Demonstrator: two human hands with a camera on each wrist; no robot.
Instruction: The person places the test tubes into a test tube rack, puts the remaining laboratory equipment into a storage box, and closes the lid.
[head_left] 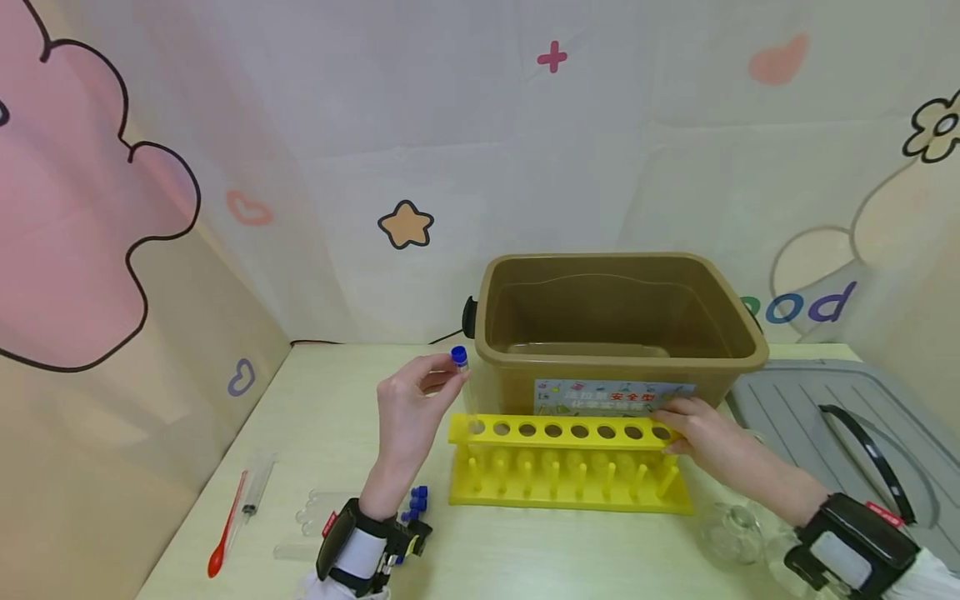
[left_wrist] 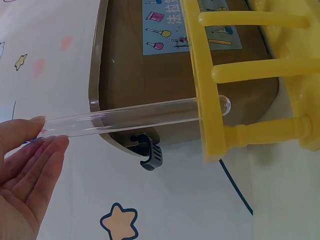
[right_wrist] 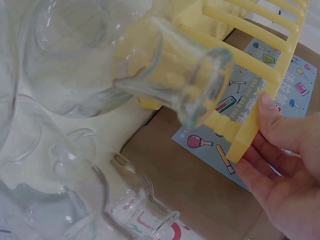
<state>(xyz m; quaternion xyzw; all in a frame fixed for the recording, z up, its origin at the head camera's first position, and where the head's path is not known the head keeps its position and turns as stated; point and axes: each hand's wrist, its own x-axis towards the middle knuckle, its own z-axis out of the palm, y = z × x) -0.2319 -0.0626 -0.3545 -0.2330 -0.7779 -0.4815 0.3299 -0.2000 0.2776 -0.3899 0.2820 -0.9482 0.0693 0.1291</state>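
Note:
In my left hand a clear test tube with a blue cap is pinched near its top. The tube's rounded bottom end pokes through the leftmost hole of a yellow test tube rack. My right hand grips the right end of the rack's upper bar, thumb on one face and fingers under it, as the right wrist view shows. The rack's other holes hold no tubes. Glass flasks stand close to my right wrist.
A brown bin with a picture label stands behind the rack. Its grey lid lies at the right. To the left are a red dropper, a syringe, loose clear tubes and several blue caps.

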